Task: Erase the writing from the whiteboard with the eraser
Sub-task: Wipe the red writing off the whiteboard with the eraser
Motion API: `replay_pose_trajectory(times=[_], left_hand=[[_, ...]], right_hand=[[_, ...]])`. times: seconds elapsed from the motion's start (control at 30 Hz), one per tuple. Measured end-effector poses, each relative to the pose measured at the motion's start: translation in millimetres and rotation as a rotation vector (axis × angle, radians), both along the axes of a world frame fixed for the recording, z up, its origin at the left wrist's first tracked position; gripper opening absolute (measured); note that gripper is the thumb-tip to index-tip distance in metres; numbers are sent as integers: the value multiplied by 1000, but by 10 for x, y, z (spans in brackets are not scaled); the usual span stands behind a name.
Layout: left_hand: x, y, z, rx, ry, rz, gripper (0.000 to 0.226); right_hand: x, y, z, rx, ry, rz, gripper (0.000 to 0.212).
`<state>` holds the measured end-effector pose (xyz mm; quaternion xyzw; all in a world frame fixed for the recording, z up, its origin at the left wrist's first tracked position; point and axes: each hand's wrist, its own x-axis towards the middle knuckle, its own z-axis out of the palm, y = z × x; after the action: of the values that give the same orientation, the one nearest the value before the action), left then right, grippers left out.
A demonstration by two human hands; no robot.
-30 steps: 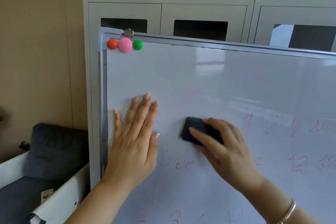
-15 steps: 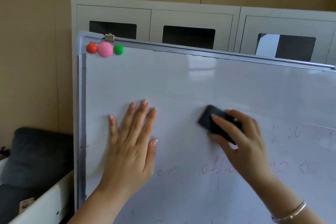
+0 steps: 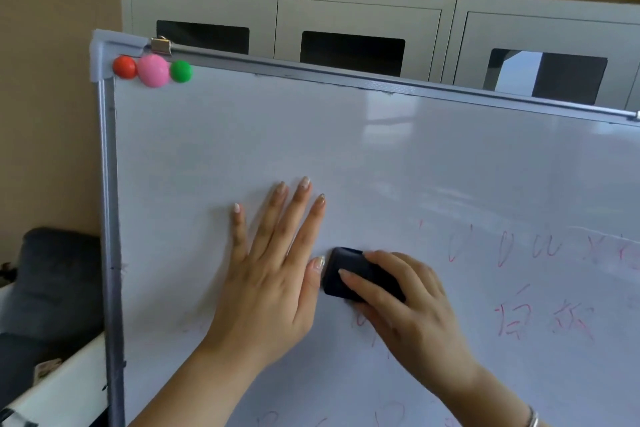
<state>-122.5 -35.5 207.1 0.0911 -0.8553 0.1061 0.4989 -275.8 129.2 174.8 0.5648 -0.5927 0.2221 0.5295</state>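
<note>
Whiteboard: the whiteboard (image 3: 381, 156) stands upright in front of a grey cabinet (image 3: 356, 14). Its upper part and its left part are already white.
Eraser: the dark eraser (image 3: 349, 270) lies flat against the board, a little below the middle. It is at 3 o'clock from the left thumb and just beside it. Whether the two touch, I cannot tell.
Right hand: the right hand (image 3: 412, 308) comes in from 5 o'clock and holds the eraser, with the fingers curled over its back. A thin bracelet (image 3: 531, 421) is on the wrist.
Left hand: the left hand (image 3: 270, 284) rests flat on the board with straight, spread fingers that point to 12 o'clock. It holds nothing.
Writing: the red writing (image 3: 512, 319) remains at 3 o'clock from the eraser, in two pale rows. More strokes show along the bottom edge, and faint marks lie under the right hand.
Change: half a second ago the eraser was well apart from the left hand, to the right of it and higher. Now it has come left and down, next to the thumb. The left hand has stayed flat in its place.
Corner: at 11 o'clock on the board sit a red magnet (image 3: 124, 66), a bigger pink magnet (image 3: 153, 70) and a green magnet (image 3: 180, 71) in one row. A metal clip (image 3: 161, 45) is on the frame above them.
</note>
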Motion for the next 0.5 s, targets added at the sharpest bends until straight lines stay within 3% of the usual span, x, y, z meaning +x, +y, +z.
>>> replay_pose_trajectory(times=[0.13, 0.33, 0.5], left_hand=[[3, -47, -31, 14, -10, 20, 61], [-24, -24, -43, 21, 3, 34, 61], [-111, 87, -41, 31, 21, 19, 61]], right_hand=[[-69, 67, 145, -49, 6, 10, 30], [-347, 337, 569, -311, -211, -21, 40], [-360, 339, 539, -314, -231, -3, 38]])
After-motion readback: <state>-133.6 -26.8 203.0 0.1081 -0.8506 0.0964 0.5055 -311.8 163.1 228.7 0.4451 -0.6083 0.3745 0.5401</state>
